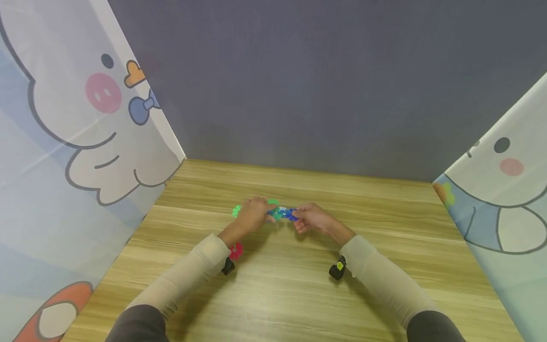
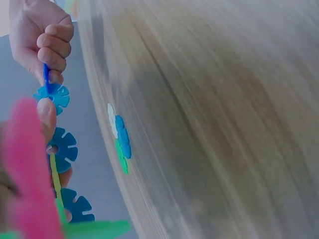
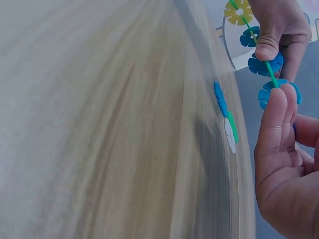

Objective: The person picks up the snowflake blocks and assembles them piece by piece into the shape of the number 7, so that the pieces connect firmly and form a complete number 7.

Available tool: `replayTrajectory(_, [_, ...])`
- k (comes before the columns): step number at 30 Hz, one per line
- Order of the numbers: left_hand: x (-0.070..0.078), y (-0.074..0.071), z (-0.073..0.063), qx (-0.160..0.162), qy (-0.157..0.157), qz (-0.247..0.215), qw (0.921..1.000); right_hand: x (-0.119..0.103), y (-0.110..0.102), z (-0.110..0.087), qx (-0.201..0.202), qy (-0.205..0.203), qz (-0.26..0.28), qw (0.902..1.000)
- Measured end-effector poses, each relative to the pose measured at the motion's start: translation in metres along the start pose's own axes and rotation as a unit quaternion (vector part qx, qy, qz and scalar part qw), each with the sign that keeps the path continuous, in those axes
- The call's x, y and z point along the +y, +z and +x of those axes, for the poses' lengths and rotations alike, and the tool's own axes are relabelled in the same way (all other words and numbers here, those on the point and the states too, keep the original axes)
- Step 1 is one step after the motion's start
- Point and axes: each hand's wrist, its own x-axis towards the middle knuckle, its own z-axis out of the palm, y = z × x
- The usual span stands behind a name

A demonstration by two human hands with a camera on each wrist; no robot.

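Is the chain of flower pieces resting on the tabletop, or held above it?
Held above: both wrist views show the chain in the left hand, apart from the tabletop.

Wood-grain tabletop [image 1: 299,294], white piece [image 2: 112,121], blue piece [image 2: 122,137], green piece [image 2: 121,157] atop

In the head view, an off-white left sleeve [image 1: 181,278] at half past seven and an off-white right sleeve [image 1: 386,278] at half past four meet dark grey upper sleeves [image 1: 138,325], black wrist cameras [image 1: 228,266] at their cuffs, the right one marked yellow-green.
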Motion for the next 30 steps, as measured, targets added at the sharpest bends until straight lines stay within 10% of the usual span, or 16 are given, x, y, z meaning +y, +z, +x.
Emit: replayTrajectory(30, [-0.007, -0.004, -0.007, -0.067, 0.003, -0.025, 0.9974, -0.005, -0.009, 0.008, 0.094, -0.026, -0.254, 0.9623])
